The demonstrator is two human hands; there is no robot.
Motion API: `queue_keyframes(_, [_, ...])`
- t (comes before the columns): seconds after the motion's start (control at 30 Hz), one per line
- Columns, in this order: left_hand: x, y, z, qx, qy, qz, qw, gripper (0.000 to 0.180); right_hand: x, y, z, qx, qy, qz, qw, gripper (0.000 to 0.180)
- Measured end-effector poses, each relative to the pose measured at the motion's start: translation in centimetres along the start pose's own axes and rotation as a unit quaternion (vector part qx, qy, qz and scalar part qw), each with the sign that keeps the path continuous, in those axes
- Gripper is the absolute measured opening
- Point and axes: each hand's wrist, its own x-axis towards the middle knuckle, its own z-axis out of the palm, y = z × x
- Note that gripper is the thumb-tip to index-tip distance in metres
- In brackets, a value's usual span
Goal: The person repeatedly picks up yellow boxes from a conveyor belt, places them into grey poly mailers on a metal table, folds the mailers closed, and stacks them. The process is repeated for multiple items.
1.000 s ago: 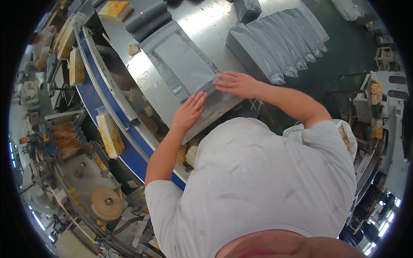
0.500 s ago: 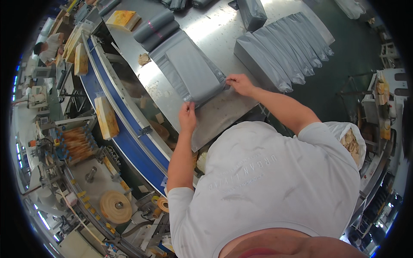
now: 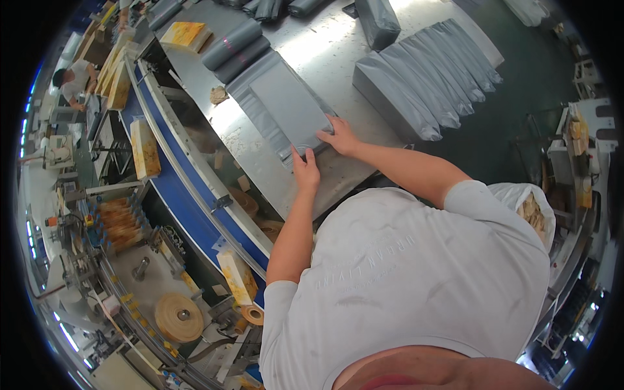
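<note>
Both hands were flat on the grey poly mailer bag lying on the steel table: left hand w/ fingers spread on its near edge, right hand open at the corner, nothing gripped afaict.

— What are the arms doing?
— Both are stretching forward, bare below short sleeves. The left hand is lying palm down, fingers pointing ahead.
— And the other?
— The right hand is pressing flat too, fingers spreading slightly leftward.

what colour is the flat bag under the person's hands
Grey, plain with no pattern: the flat bag shows best in the head view.
</note>
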Motion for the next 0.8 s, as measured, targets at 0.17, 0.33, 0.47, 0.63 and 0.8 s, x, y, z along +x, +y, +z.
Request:
queue_keyframes(0.17, [-1.6, -1.6, -0.9, -0.094, -0.105, 0.064, 0.988, 0.069, -2.2, -6.3, -3.4, 0.307, 0.006, 0.174, 0.936, 0.068])
queue_keyframes(0.33, [-4.6, 2.1, -0.5, 0.038, -0.348, 0.205, 0.914, 0.051, -11.2, -4.1, -14.0, -0.122, 0.182, -0.106, 0.97, 0.06])
queue_keyframes(0.47, [-6.1, 0.5, -0.5, 0.0, -0.364, 0.063, 0.929, 0.036, -16.8, -10.0, -14.5, -0.519, 0.079, -0.045, 0.85, 0.062])
queue_keyframes(0.63, [-5.9, 0.0, -1.3, 0.003, -0.373, 0.029, 0.927, 0.031, -11.9, -9.9, -7.6, -0.101, -0.201, -0.01, 0.974, 0.09])
queue_keyframes(0.8, [-5.3, 1.9, -0.1, 0.048, -0.327, 0.088, 0.94, 0.028, -3.6, 0.3, -4.9, -0.005, 0.025, 0.181, 0.983, 0.102])
